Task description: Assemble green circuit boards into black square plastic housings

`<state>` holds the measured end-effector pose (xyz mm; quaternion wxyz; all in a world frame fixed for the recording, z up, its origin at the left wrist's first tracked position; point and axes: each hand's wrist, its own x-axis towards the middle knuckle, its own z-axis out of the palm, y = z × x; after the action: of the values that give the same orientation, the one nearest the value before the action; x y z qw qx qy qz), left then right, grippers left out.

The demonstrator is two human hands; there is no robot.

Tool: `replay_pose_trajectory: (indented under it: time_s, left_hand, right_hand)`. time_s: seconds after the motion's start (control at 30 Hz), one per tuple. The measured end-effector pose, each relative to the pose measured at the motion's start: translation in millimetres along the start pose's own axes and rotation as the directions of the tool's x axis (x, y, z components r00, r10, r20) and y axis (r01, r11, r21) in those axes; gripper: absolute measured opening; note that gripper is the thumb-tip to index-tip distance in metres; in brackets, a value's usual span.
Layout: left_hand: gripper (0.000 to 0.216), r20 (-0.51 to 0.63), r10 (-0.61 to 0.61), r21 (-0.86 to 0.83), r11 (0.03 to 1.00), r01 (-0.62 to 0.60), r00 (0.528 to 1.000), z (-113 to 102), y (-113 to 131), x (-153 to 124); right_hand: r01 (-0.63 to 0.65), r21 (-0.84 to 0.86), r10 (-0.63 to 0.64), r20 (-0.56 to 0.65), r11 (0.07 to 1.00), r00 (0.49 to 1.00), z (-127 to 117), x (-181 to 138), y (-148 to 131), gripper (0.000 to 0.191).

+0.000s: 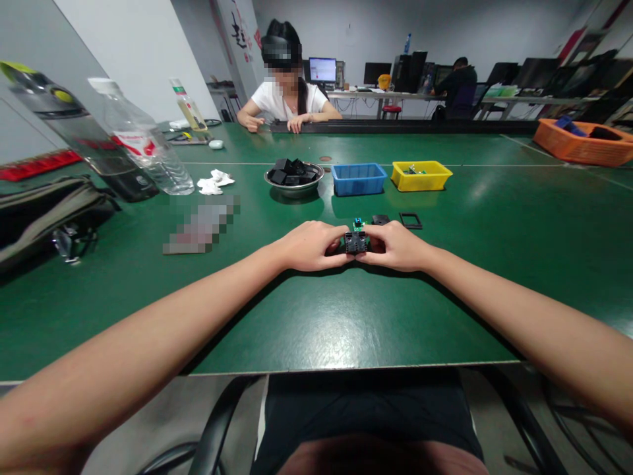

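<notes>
Between the fingertips of both hands is a small black plastic housing [355, 243], with slots and holes on the side facing me. My left hand [316, 245] pinches its left side, thumb at the lower edge. On the right side, my right hand [395, 247] grips the same housing in a like pinch. Just behind it shows a small green circuit board [359, 225] with a blue part; whether it touches the housing I cannot tell. Beyond my right fingers lie a black plastic piece [380, 219] and a thin black square frame [411, 221].
Behind my hands stand a metal bowl [295, 189] of black parts, a blue bin [359, 181] and a yellow bin [422, 178] with small boards. Bottles [148, 142], tissue [214, 181] and a bag [49, 218] are left. An orange basket [581, 146] sits far right. A person sits opposite.
</notes>
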<state>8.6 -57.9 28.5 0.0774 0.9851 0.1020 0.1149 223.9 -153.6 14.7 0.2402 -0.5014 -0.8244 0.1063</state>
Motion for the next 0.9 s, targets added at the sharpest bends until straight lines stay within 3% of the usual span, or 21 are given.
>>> replay_pose_trajectory:
  time_s: [0.9]
  left_hand:
    - [0.03, 0.011, -0.012, 0.0, 1.0, 0.012, 1.0, -0.9, 0.1, 0.0]
  right_hand:
    - [-0.002, 0.007, 0.002, -0.008, 1.0, 1.0, 0.3, 0.3, -0.5, 0.025]
